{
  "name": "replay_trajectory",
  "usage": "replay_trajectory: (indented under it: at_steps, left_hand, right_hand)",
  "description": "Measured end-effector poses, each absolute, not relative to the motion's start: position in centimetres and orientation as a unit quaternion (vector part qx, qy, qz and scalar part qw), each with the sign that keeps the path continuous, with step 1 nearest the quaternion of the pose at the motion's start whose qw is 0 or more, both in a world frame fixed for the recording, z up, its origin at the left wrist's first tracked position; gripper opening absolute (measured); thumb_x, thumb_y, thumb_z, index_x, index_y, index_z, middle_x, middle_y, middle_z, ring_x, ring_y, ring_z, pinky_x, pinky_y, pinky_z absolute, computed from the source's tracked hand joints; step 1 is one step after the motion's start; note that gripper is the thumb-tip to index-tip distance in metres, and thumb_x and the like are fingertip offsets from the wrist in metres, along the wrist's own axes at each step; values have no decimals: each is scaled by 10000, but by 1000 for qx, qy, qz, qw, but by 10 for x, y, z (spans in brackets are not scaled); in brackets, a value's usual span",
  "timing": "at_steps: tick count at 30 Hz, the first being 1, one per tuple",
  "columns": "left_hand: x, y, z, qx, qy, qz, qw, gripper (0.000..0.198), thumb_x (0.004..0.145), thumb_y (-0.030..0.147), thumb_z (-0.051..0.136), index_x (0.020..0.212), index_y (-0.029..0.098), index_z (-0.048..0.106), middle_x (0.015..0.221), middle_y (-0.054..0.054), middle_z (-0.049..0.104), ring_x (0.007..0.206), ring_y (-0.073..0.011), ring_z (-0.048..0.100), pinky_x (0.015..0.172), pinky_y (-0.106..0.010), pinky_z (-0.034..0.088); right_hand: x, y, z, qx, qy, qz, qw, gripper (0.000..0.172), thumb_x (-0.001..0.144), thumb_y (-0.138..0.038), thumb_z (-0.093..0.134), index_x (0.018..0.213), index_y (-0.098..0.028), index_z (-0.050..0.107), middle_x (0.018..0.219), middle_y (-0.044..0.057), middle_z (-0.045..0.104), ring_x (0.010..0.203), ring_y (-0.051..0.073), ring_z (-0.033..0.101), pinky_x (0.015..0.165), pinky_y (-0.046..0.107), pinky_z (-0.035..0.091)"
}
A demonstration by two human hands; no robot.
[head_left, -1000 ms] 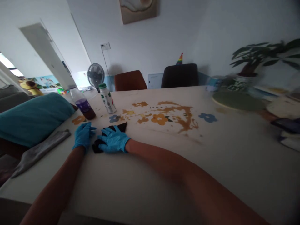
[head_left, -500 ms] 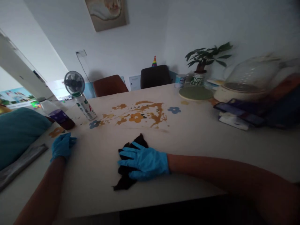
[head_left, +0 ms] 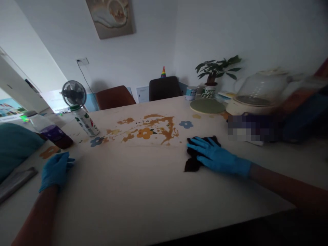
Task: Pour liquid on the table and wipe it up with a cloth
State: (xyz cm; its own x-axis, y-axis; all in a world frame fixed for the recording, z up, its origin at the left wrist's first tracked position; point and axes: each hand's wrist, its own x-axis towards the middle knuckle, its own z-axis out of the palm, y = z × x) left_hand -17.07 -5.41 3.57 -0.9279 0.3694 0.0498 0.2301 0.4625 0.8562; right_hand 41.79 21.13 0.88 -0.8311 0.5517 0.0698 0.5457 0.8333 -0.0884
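My right hand [head_left: 214,155], in a blue glove, lies flat with fingers spread on a black cloth [head_left: 193,165], pressing it to the white tabletop [head_left: 133,191]. To the left of the cloth, a brown spill [head_left: 167,130] spreads in streaks and patches over the printed flowers. My left hand [head_left: 55,171], also gloved in blue, rests on the left side of the table with fingers loosely bent and nothing visible in it. Just beyond it, a clear bottle with a purple label [head_left: 55,135] and dark liquid leans in view.
A white bottle with a green cap [head_left: 85,121] stands by a small fan [head_left: 74,94]. At the back right are a potted plant [head_left: 211,77], a green round mat [head_left: 207,106] and a glass-domed appliance [head_left: 256,90]. A grey folded item [head_left: 17,182] lies far left.
My right hand has slid the black cloth to the right and farther from the table's near edge. My left hand stays resting on the table while the view has shifted slightly.
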Motion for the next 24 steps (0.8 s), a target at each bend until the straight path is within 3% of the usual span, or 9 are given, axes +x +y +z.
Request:
replay_trajectory:
  at_steps: [8,16,20,24]
  left_hand:
    - [-182,-51,30,202,856,466,102,282,804,371,602,990,170,669,803,-47,710,728,-216,637,708,-315,489]
    - [-188,-48,26,212,870,436,96,245,814,381,577,913,180,677,823,-67,714,745,-228,633,753,-346,485]
    - [-189,-47,24,197,863,454,101,270,800,387,571,943,180,669,822,-60,716,726,-215,636,723,-326,492]
    - [-183,-45,28,181,852,483,92,322,791,418,572,977,170,660,820,-65,716,671,-200,615,655,-310,474]
  right_hand:
    - [308,242,5,-190,-980,42,49,680,1027,-577,409,1631,-266,392,1690,122,328,1568,383,253,1248,684,165]
    - [128,212,17,-97,-992,83,25,771,1003,-614,471,1651,-214,346,1709,168,267,1575,395,221,1257,660,113]
    - [43,190,25,-76,-991,112,-2,812,1011,-613,467,1665,-165,296,1724,194,199,1584,399,178,1258,638,132]
    - [-26,174,26,-70,-989,127,4,840,995,-660,474,1663,-179,305,1719,188,228,1581,398,188,1254,630,145]
